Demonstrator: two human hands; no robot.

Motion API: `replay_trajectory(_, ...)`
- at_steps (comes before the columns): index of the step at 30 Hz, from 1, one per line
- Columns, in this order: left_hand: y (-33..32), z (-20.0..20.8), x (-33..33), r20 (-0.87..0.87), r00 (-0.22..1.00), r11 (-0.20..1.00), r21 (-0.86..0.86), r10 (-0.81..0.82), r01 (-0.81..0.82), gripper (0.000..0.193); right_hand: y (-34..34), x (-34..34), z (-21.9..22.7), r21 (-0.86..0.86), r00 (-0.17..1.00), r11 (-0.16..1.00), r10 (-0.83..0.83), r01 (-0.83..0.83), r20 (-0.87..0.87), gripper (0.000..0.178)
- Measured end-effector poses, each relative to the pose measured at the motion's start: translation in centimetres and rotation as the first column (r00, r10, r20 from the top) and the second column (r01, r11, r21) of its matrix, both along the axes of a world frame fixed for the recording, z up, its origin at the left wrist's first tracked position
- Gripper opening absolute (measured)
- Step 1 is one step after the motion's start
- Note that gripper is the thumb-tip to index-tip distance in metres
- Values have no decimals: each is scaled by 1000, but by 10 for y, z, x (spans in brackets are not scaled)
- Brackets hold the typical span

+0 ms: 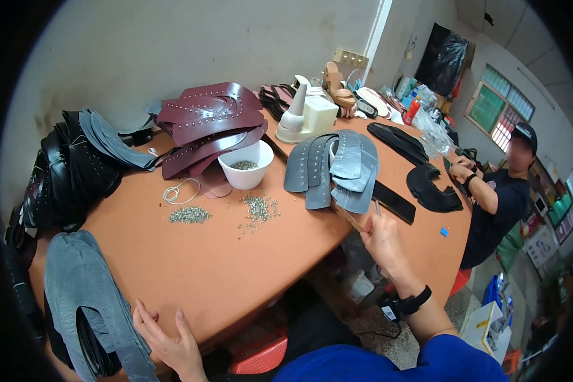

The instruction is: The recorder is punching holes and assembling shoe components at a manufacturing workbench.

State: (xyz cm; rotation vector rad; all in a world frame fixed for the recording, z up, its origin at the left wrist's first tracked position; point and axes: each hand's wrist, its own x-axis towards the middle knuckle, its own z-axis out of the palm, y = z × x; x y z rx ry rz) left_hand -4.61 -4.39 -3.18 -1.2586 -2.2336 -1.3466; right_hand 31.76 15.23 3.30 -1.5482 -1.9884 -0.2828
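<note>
At the lower left, my left hand (169,340) rests with fingers spread, holding nothing, by the table's near edge. Right beside it lies a stack of grey leather shoe uppers (76,274), curved around a dark gap. My right hand (385,239) is closed at the table's middle right, with a thin grey rod-like tool (377,207) poking up from the fist. Just beyond it are a black phone (395,202) and a pile of grey studded leather pieces (318,175). Two heaps of small metal studs (190,215) lie on the tabletop, near a white cup (261,172) holding more studs.
Burgundy studded leather pieces (210,114) are piled behind the cup, black ones (67,172) at the left. A cream plastic container (318,118) stands farther back. Black curved pieces (433,189) lie at the right, near a co-worker (503,197) seated at the orange table (248,280).
</note>
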Motion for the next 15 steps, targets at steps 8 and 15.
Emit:
replay_trajectory(8,0,2,2,23,1000,1000,14,-18,18,62,-5,21,29,-265,993,963,-74,48,-88,14)
replay_trajectory(15,0,-2,-2,-36,999,999,-36,34,-35,67,14,17,100,-145,973,987,-97,68,-208,24)
